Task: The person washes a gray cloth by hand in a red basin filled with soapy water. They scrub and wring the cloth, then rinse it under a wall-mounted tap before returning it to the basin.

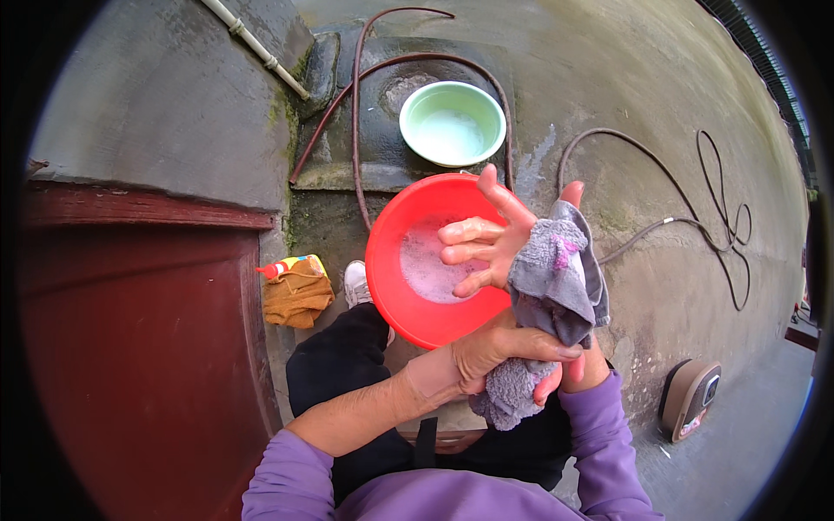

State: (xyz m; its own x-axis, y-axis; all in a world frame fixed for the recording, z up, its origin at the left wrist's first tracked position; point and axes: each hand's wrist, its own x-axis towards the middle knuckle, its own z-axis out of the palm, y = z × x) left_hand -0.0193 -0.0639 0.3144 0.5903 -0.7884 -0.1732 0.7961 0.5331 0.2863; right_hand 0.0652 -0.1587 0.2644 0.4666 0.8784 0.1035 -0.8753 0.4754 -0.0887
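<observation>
My left hand (515,355) grips a wet grey cloth (554,280) with a pink patch, pressed around my right wrist and the base of my right hand. One end of the cloth hangs below the left hand's fingers. My right hand (492,241) is raised with its fingers spread, above a red plastic basin (397,286) holding foamy water. Behind it, a pale green basin (423,153) with cloudy water stands on a wet stone slab.
A brown hose (356,117) curls around the green basin; another hose (651,159) loops over concrete at right. An orange-brown cloth (300,299) lies against a yellow bottle with a red cap (270,269), near a dark red door (143,338). A beige box-like object (687,400) is at lower right.
</observation>
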